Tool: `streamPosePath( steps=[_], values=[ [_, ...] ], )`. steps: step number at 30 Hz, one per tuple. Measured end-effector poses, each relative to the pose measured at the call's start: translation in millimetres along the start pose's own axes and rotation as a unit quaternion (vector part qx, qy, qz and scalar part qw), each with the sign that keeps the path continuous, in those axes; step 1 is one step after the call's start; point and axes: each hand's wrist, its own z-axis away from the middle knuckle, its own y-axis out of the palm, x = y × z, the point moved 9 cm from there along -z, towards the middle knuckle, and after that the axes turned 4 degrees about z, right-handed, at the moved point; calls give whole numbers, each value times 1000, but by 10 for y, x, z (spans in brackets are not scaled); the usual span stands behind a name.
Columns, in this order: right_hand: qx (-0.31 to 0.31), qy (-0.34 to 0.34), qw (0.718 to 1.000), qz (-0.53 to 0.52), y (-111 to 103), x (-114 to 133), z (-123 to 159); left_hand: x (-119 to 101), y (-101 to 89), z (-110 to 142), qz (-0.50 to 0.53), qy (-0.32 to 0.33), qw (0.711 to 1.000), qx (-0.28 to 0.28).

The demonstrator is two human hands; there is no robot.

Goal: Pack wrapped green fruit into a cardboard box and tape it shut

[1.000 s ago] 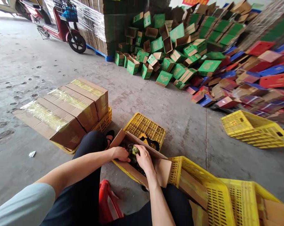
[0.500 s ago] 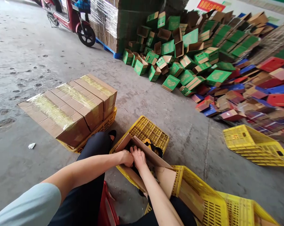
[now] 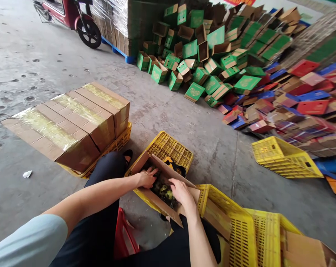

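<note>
Reaches into open cardboard box (image 3: 162,206) with spread-fingered left hand (image 3: 148,178) and bent-fingered right hand (image 3: 181,191), cannot tell if gripping, over greenish contents (image 3: 165,191)

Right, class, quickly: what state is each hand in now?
Left hand: open, inside the cardboard box; no held item shows.
Right hand: partly curled at the box's dark and greenish contents; whether it holds anything cannot be told.

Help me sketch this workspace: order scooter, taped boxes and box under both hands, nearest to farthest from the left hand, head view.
1. Box, directly under the left hand.
2. Taped boxes, left of it.
3. Scooter, far back, upper left.
</note>
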Motion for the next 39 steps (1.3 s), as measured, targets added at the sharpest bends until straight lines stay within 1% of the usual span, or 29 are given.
streamPosePath(
  steps=[1,3,6,8,11,13,15,17,19,21,26,30,34,37,39],
  values=[
    [5,28,999,18,28,-57,100,9,21,-17,1,1,1000,8],
    [25,64,996,48,125,-83,255,30,56,-51,-4,2,1000,29],
    [57,93,991,72,252,-29,335,53,67,-85,-22,0,998,51],
    [59,94,991,71,239,-12,316,59,58,-91,-32,-2,998,57],
    [46,87,995,32,131,-97,287,62,54,-92,-39,-5,997,61],
    [9,83,996,-24,30,-186,282,63,62,-97,-42,-5,997,64],
    [-64,66,994,-67,-93,-231,272,64,74,-105,-44,-5,997,66],
    [-127,24,989,-73,-163,-185,240,65,79,-111,-44,-5,997,68],
    [-147,-25,987,-60,-136,-85,168,59,77,-109,-44,-2,997,71],
    [-145,-47,987,-42,-73,-16,79,52,72,-97,-45,2,996,79],
    [-142,-39,989,34,5,69,-21,53,44,-54,-50,-2,995,83],
    [-124,-9,988,92,64,88,-17,43,41,-42,-33,-2,996,83],
    [-124,37,987,93,91,-23,-37,47,27,-54,-12,-3,997,71],
    [-70,77,992,73,195,-148,-90,50,18,-60,0,-3,998,62],
    [-25,82,995,59,278,-182,-134,36,26,-59,0,2,998,64]
  ],
)
